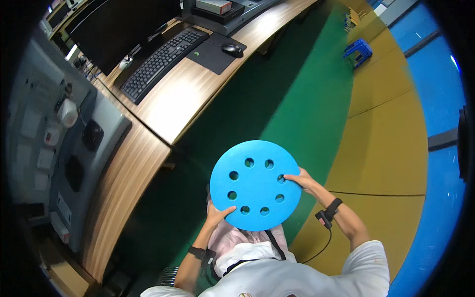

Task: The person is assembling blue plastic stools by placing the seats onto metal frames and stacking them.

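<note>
A round, flat blue foam disc (256, 185) with a ring of several round holes is held up in front of my body. My left hand (216, 214) grips its lower left edge, the thumb lying on the top face and the other fingers hidden beneath. At the right edge my right hand (303, 179) holds it too, thumb on top by one of the holes, the remaining fingers out of sight under the disc. Both wrists carry black straps with small devices; a cable hangs from the right one.
To the left runs a wooden desk (185, 89) with a black keyboard (166, 62), a mouse (232, 49) on a dark pad and a monitor (121, 29). A blue stool (357, 52) stands at the far right on the yellow floor (378, 153), beside a green floor strip (302, 109).
</note>
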Available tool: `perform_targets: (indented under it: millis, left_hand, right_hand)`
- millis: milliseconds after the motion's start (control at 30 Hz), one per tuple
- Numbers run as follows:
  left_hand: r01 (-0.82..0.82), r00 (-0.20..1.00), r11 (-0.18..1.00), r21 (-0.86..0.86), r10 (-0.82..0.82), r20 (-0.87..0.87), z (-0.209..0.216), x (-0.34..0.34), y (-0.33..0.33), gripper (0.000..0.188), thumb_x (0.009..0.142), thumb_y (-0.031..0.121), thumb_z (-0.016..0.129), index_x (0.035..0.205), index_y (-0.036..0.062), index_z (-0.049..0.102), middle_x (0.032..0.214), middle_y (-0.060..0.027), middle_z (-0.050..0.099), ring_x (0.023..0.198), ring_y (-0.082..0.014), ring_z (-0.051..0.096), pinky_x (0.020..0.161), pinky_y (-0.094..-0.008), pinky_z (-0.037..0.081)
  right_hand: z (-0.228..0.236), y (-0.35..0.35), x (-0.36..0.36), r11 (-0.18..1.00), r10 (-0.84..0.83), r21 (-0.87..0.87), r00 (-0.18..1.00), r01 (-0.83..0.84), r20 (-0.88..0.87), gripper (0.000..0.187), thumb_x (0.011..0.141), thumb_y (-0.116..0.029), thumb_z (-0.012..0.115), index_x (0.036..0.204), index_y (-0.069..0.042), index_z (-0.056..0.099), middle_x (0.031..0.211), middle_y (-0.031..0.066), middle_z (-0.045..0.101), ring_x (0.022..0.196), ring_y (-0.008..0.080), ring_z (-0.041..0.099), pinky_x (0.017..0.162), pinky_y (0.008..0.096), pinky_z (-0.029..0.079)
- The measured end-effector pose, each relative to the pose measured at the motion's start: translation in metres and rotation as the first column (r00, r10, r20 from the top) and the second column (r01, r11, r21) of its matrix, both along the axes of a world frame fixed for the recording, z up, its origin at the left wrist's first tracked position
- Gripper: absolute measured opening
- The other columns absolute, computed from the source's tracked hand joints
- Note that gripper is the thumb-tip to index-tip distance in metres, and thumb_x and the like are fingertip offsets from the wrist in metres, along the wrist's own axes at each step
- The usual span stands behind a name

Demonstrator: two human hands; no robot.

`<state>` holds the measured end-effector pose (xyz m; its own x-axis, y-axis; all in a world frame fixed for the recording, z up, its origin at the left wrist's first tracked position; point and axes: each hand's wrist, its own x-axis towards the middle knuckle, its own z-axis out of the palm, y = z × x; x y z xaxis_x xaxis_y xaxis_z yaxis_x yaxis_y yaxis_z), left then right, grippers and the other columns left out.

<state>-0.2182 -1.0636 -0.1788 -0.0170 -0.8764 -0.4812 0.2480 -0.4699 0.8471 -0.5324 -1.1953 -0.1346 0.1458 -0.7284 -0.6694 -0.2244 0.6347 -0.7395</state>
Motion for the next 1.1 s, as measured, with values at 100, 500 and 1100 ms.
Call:
perform_targets:
  millis: [100,500,1100]
  left_hand:
    - [-0.094,0.995,0.99,0.106,0.096,-0.016,-0.055,-0.016,-0.048,0.073,0.055,0.01,0.082,0.116,-0.0007,0.043,0.108,-0.0106,0.054,0.098,-0.0208,0.053,0.084,-0.034,0.046]
    - [-0.252,0.96,0.835,0.489,0.281,0.015,-0.214,-0.02,-0.234,0.068,0.057,-0.001,0.074,0.118,-0.0042,0.044,0.113,-0.0152,0.052,0.103,-0.0303,0.051,0.091,-0.0415,0.04]
    - [-0.447,0.883,0.81,0.379,0.33,0.335,-0.167,-0.052,-0.325,0.071,0.06,0.014,0.079,0.117,-0.0063,0.042,0.11,-0.0173,0.054,0.095,-0.0254,0.055,0.083,-0.0343,0.045]
  right_hand:
    - [-0.033,-0.078,-0.009,0.991,0.133,0.037,0.991,-0.132,-0.008,0.072,0.064,-0.021,0.077,0.121,0.003,0.041,0.111,0.0156,0.054,0.099,0.0226,0.054,0.085,0.0356,0.046]
    - [-0.241,-0.301,0.004,0.918,0.351,-0.172,0.934,-0.358,-0.07,0.081,0.057,-0.025,0.08,0.119,0.007,0.038,0.108,0.0192,0.053,0.098,0.0258,0.053,0.084,0.0347,0.045]
    - [-0.249,-0.338,-0.019,0.984,0.176,0.0,0.966,-0.179,-0.188,0.068,0.055,-0.014,0.076,0.106,0.009,0.037,0.096,0.02,0.054,0.084,0.0283,0.058,0.073,0.0355,0.051]
